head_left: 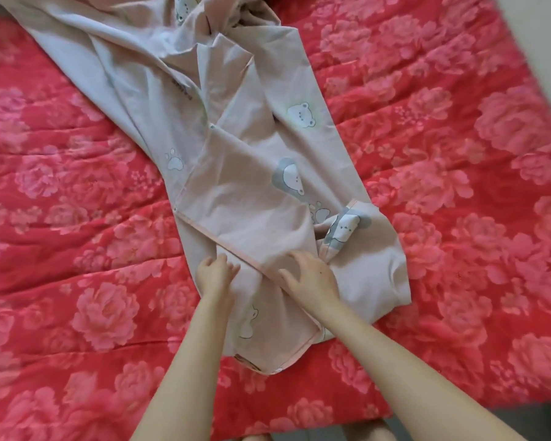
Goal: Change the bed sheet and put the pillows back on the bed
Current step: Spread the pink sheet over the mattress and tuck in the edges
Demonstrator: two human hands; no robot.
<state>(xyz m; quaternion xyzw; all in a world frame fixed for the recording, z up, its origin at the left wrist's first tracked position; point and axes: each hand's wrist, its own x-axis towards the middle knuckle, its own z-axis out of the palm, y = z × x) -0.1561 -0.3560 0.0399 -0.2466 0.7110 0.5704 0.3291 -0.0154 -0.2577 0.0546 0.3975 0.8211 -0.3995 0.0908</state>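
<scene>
Broadly, the bed point(77, 218) is crossed diagonally by the bunched pink sheet point(242, 173), prob. light, limp & easily dragged, so best taken at the stitched hem point(233, 248). The right grip point(312, 275) is laid flat on it, fingers spread, nothing held. The left grip point(217, 268) is curled at the hem; a pinch can't be told.

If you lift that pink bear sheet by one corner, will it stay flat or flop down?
Probably flop: the pink bear sheet already lies in soft folds and creases, bunched at the far end. It looks thin, so likely light. It may drag rather than slide on the quilted red flowered cover, though that is hard to judge.
</scene>
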